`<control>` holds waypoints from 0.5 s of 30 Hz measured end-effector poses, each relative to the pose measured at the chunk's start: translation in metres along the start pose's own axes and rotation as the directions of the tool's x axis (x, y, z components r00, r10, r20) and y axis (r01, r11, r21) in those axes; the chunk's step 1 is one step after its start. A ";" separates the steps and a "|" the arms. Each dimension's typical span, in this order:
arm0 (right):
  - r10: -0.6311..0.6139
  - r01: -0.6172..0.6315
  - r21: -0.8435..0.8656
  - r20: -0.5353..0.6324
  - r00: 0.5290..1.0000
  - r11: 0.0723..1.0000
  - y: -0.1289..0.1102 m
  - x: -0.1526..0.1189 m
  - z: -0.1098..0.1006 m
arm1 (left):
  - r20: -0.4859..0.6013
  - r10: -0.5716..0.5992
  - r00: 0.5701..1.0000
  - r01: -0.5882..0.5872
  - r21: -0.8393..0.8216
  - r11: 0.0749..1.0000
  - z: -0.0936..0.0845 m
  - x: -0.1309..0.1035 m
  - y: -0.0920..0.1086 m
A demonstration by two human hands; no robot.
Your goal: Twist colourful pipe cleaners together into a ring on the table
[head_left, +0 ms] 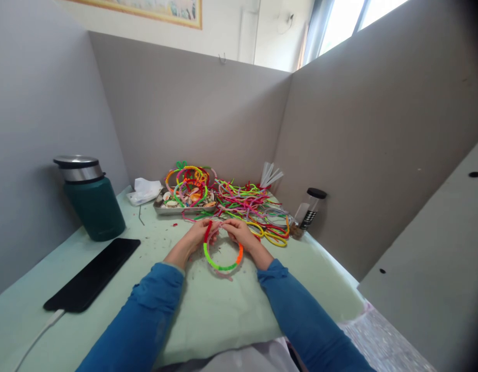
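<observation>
A ring of fuzzy pipe cleaners (pixel 222 267), banded in red, lime, green and orange, hangs between my hands over the table. Its red upper left side is gripped by my left hand (pixel 201 235), whose fingers are closed. Opposite it, my right hand (pixel 238 231) pinches a pale pink strand at the top, close to the left fingertips. A pink pipe cleaner (pixel 225 277) runs along the ring's lower edge with a loose end sticking out. The exact spot where the fingertips meet is small and partly hidden.
Behind my hands, a metal tray (pixel 171 211) holds shells and coloured rings. Loose pipe cleaners (pixel 247 199) pile to its right, near a black-lidded jar (pixel 311 209). On the left are a green bottle (pixel 94 206), a black phone (pixel 94 276) and a tissue pack (pixel 145 191). Grey partitions (pixel 192 113) enclose the table.
</observation>
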State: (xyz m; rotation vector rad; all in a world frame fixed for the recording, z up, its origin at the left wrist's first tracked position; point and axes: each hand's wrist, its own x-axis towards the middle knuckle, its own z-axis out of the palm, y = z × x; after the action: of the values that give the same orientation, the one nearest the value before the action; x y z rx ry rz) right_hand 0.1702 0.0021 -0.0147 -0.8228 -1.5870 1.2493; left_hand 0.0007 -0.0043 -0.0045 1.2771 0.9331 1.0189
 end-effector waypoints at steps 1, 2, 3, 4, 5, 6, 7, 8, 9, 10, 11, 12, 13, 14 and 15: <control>0.000 0.000 0.000 0.005 1.000 1.000 0.000 0.000 0.000 | 0.008 0.005 1.000 -0.005 0.000 1.000 0.000 0.000 0.000; -0.002 0.002 0.001 0.009 1.000 1.000 0.000 0.000 0.000 | 0.017 0.012 1.000 -0.012 0.000 1.000 0.000 0.000 0.000; -0.003 0.003 0.004 0.012 1.000 1.000 0.000 0.000 0.000 | 0.024 0.018 1.000 -0.018 0.000 1.000 0.000 0.000 0.000; -0.003 0.003 0.006 0.013 1.000 1.000 0.000 0.000 0.000 | 0.025 0.024 0.999 -0.024 -0.004 1.000 0.000 0.000 0.000; -0.003 0.003 0.007 0.009 1.000 1.000 0.001 0.000 0.000 | 0.024 0.029 0.999 -0.029 -0.010 1.000 0.000 0.000 -0.001; -0.002 0.002 0.007 0.003 1.000 1.000 0.001 0.000 0.000 | 0.018 0.033 0.999 -0.032 -0.016 0.999 0.000 0.000 -0.001; 0.000 0.000 0.005 -0.001 1.000 1.000 0.002 0.001 0.000 | 0.010 0.034 0.999 -0.034 -0.020 0.999 -0.001 0.001 -0.001; 0.000 0.000 0.004 -0.001 1.000 1.000 0.002 0.001 0.000 | 0.003 0.033 0.999 -0.033 -0.020 0.999 -0.001 0.001 -0.001; -0.002 0.002 0.005 0.000 1.000 1.000 0.003 0.001 0.000 | -0.001 0.030 1.000 -0.030 -0.016 0.999 -0.001 0.001 -0.001; -0.004 0.004 0.005 0.004 1.000 1.000 0.003 0.001 -0.001 | -0.002 0.027 1.000 -0.027 -0.011 1.000 -0.001 0.001 -0.001; -0.006 0.006 0.005 0.008 1.000 1.000 0.004 0.001 -0.001 | 0.001 0.025 1.000 -0.025 -0.005 1.000 -0.001 0.001 -0.001; -0.008 0.008 0.005 0.011 1.000 1.000 0.004 0.001 -0.001 | 0.004 0.023 1.000 -0.023 -0.002 1.000 -0.001 0.001 -0.001; -0.009 0.008 0.003 0.011 1.000 1.000 0.004 0.001 -0.001 | 0.008 0.021 1.000 -0.021 -0.001 1.000 0.000 0.001 0.000; -0.008 0.008 0.001 0.008 1.000 1.000 0.004 0.001 -0.001 | 0.009 0.019 1.000 -0.019 -0.002 1.000 0.000 0.000 0.000; -0.007 0.007 -0.002 0.006 1.000 1.000 0.004 0.001 -0.001 | 0.006 0.015 1.000 -0.015 -0.003 1.000 0.000 0.000 0.000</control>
State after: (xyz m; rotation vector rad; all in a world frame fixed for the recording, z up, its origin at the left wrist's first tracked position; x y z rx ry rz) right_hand 0.1706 0.0048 -0.0186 -0.8144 -1.5949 1.2462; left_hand 0.0009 -0.0041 -0.0040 1.2858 0.9181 1.0276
